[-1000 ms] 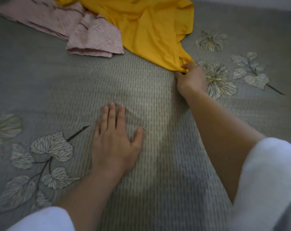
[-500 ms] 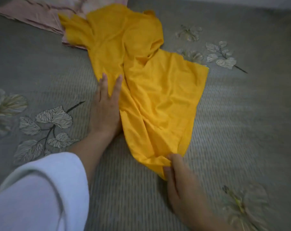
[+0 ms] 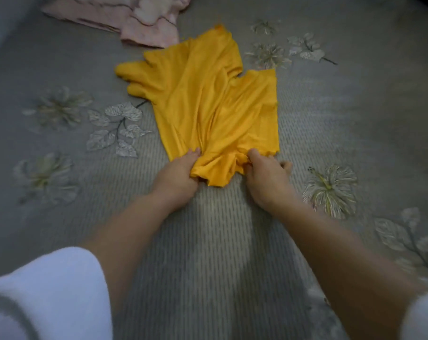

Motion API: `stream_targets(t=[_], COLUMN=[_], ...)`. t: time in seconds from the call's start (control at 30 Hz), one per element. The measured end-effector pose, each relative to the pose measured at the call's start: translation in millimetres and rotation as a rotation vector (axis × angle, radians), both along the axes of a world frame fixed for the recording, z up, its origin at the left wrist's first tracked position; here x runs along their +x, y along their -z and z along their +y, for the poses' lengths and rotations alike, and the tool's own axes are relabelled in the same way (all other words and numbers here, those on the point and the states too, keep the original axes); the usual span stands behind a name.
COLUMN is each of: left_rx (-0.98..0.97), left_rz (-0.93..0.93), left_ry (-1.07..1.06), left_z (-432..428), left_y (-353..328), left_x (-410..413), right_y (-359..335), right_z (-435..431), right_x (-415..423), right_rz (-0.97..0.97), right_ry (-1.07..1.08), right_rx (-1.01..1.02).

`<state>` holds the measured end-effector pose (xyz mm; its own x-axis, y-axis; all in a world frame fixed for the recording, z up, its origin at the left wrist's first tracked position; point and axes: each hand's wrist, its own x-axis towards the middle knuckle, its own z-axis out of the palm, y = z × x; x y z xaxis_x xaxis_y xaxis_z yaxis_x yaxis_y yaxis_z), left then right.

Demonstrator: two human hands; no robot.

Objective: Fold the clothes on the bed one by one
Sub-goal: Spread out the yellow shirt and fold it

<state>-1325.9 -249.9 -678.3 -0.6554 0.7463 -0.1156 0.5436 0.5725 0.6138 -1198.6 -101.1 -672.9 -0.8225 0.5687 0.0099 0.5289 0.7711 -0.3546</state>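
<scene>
A yellow garment (image 3: 208, 101) lies crumpled and roughly lengthwise in the middle of the bed, its near edge bunched up. My left hand (image 3: 177, 176) grips that near edge on the left side. My right hand (image 3: 266, 179) grips the same bunched edge on the right side, fingers curled into the cloth. A pink patterned garment (image 3: 139, 20) lies loosely heaped at the far end, just beyond the yellow one.
The bed is covered by a grey bedspread (image 3: 220, 241) with a ribbed middle band and printed flowers and leaves at both sides. White sleeves show at the bottom corners. A pale wall or edge sits at the far left.
The yellow garment has been dragged from the far end toward me. My left hand left the bedspread and took the near edge; my right hand kept its hold throughout.
</scene>
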Motion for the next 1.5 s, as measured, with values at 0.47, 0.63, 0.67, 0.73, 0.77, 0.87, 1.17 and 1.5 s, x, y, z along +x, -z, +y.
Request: stream_targets(t=[0.47, 0.63, 0.67, 0.73, 0.77, 0.87, 1.17, 1.5], left_rx=[-0.446, -0.184, -0.115, -0.082, -0.088, 0.064, 0.484, 0.575], left_rz=[-0.216, -0.802, -0.661, -0.299, -0.198, -0.543, -1.113, -0.982], left_ry=[0.434, -0.026, -0.253, -0.626, -0.757, -0.998, -1.115, -1.398], left_z=[-227, -270, -279, -292, -295, -284, -309, -401], left_y=[-42, -63, -63, -62, -61, -61, -59, -50], left_x=[264, 279, 273, 259, 252, 233, 222, 227], right_y=[-71, -99, -103, -105, -105, -94, -56, -68], right_z=[-130, -149, -153, -165, -175, -212, -244, -263], right_x=[263, 267, 255, 225, 206, 143, 46, 87], right_rz=[-1.076, -1.385, -1.261, -0.867, -0.656, -0.279, -0.277, -0.217], right_ry=[-0.291, -0.324, -0.332, -0.329, -0.317, -0.301, -0.393, -0.811], right_rx=[-0.331, -0.551, -0.512, -0.349, -0.324, -0.350, -0.055, 0.213])
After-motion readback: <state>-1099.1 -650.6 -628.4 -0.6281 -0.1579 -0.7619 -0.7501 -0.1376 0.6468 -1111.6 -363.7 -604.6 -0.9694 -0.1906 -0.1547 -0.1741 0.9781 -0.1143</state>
